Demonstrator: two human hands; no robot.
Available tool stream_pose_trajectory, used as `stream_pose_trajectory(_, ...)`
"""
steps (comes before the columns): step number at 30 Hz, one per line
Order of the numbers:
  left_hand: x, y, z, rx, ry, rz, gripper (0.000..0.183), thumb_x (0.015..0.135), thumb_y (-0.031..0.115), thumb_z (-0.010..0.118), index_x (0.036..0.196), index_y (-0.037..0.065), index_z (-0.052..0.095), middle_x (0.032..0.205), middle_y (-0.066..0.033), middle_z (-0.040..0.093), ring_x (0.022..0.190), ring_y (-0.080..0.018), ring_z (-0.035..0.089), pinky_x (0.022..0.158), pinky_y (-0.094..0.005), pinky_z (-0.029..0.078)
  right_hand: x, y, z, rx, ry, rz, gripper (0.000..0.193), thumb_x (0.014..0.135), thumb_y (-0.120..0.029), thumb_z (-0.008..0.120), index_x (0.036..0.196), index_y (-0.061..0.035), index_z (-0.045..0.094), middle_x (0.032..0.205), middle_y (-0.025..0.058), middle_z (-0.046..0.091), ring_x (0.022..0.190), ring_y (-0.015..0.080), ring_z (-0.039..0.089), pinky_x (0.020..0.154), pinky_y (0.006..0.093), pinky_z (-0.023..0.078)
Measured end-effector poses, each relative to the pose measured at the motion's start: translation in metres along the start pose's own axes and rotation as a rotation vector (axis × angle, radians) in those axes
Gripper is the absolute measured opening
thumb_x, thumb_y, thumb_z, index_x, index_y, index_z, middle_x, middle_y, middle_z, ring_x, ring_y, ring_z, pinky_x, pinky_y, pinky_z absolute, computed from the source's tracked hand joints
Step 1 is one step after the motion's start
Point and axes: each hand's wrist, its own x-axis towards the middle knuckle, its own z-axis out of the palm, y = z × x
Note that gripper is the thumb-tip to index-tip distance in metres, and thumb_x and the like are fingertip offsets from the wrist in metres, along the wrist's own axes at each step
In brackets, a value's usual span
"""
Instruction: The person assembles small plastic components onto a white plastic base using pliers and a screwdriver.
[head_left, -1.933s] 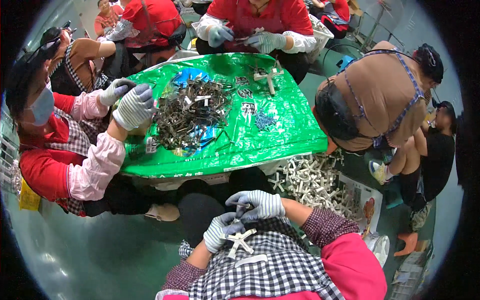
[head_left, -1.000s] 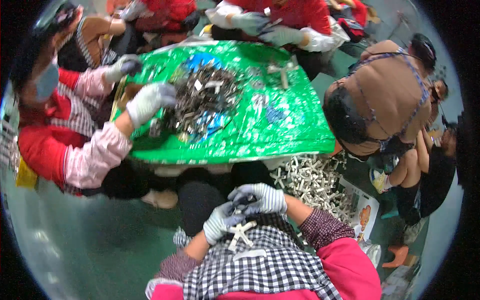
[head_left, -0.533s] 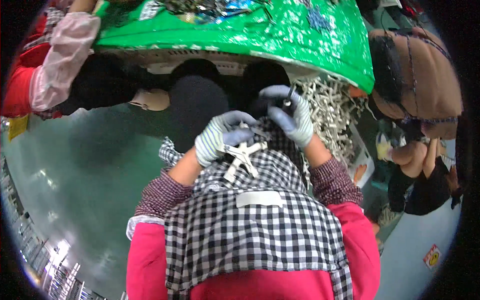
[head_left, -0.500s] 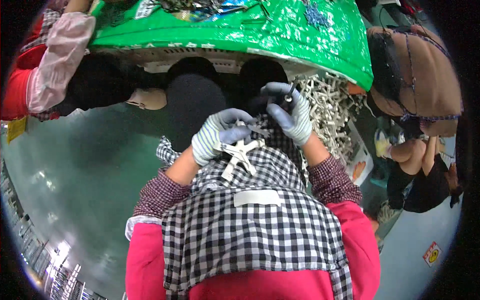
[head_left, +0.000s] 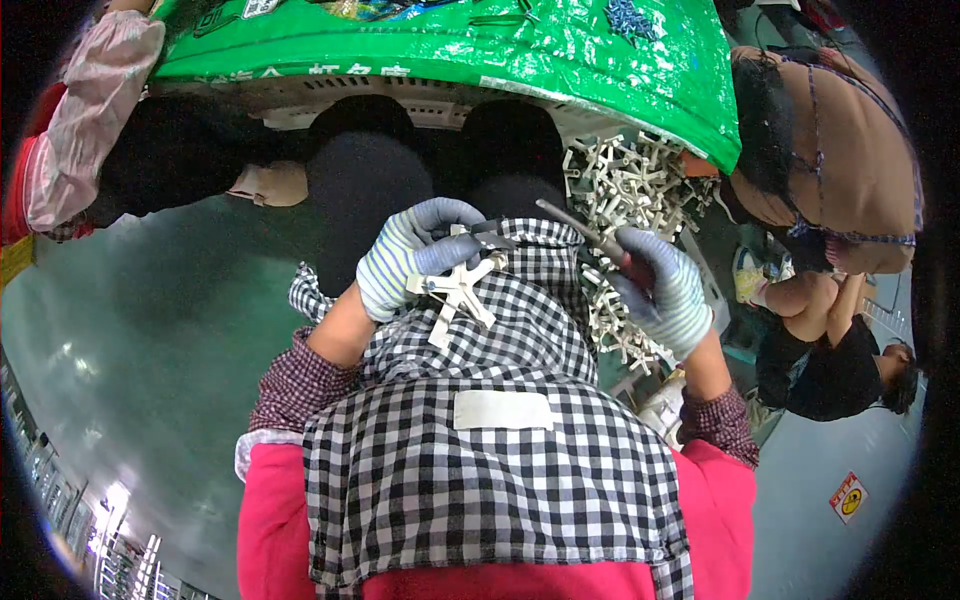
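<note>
- Two gloved hands: left hand (head_left: 415,255) pinches a white cross-shaped piece (head_left: 458,292) steady.
- Right hand (head_left: 665,290) clenches a slim tool (head_left: 585,232), tip angled toward the piece.

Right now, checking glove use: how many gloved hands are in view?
2: the left hand holds a white cross piece; the right hand grips a tool. Others' hands may be hidden.

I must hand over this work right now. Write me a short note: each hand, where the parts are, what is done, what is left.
Left hand: gloved, holds a white cross-shaped plastic piece over the lap.
Right hand: gloved, grips a slim tool pointed toward the piece, not touching it.
Parts: a pile of white cross pieces lies beside the green-covered table.
Done: one piece picked up.
Left: whether it is worked yet cannot be told.
</note>
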Motion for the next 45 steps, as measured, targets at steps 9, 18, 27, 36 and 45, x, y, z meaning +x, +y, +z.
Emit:
stream_pose_trajectory(9, 0.009, 0.003, -0.001, 0.005, -0.036, 0.0, 0.021, 0.078, 0.009, 0.064, 0.098, 0.003, 0.059, 0.08, -0.0023, 0.061, 0.07, -0.0072, 0.057, 0.064, -0.0214, 0.047, 0.03, -0.029, -0.021, -0.261, -0.15, -0.2, 0.042, 0.067, -0.016, 0.067, 0.108, -0.0137, 0.058, 0.089, 0.0103, 0.059, 0.07, 0.0274, 0.06, 0.058, 0.0353, 0.048)
stream_pose_trajectory(18, 0.0, 0.006, 0.001, 0.302, 0.012, 0.084, 0.031, 0.072, 0.014, 0.064, 0.1, 0.0, 0.058, 0.094, -0.0084, 0.06, 0.084, -0.0139, 0.056, 0.074, -0.0267, 0.046, 0.036, -0.041, -0.036, -0.352, -0.249, -0.291, 0.034, 0.074, -0.015, 0.053, 0.108, -0.0108, 0.053, 0.09, 0.0116, 0.057, 0.074, 0.0295, 0.059, 0.057, 0.0386, 0.048)
stream_pose_trajectory(27, -0.006, 0.002, 0.006, 0.35, 0.045, -0.009, 0.026, 0.077, 0.011, 0.066, 0.1, 0.0, 0.058, 0.086, -0.0059, 0.061, 0.074, -0.011, 0.057, 0.066, -0.0254, 0.048, 0.04, -0.068, -0.047, -0.526, -0.354, -0.404, 0.032, 0.079, -0.015, 0.043, 0.108, -0.0043, 0.049, 0.081, 0.0098, 0.05, 0.064, 0.0243, 0.054, 0.047, 0.0367, 0.045)
stream_pose_trajectory(36, 0.014, 0.003, 0.002, 0.2, 0.023, 0.007, 0.022, 0.077, 0.011, 0.065, 0.097, 0.004, 0.06, 0.083, -0.0023, 0.06, 0.072, -0.0068, 0.054, 0.064, -0.0209, 0.045, 0.072, -0.064, -0.057, -0.424, -0.382, -0.341, 0.025, 0.074, -0.013, 0.049, 0.097, -0.0049, 0.051, 0.075, 0.0124, 0.051, 0.066, 0.0302, 0.056, 0.053, 0.0403, 0.045)
stream_pose_trajectory(45, 0.004, -0.007, 0.004, 0.147, 0.001, -0.04, 0.023, 0.079, 0.01, 0.064, 0.1, 0.003, 0.057, 0.078, -0.0016, 0.06, 0.069, -0.0061, 0.055, 0.062, -0.0196, 0.046, 0.058, -0.063, -0.046, -0.467, -0.393, -0.307, 0.035, 0.069, -0.017, 0.065, 0.101, -0.0061, 0.055, 0.084, 0.0096, 0.058, 0.071, 0.0271, 0.058, 0.055, 0.0369, 0.045)
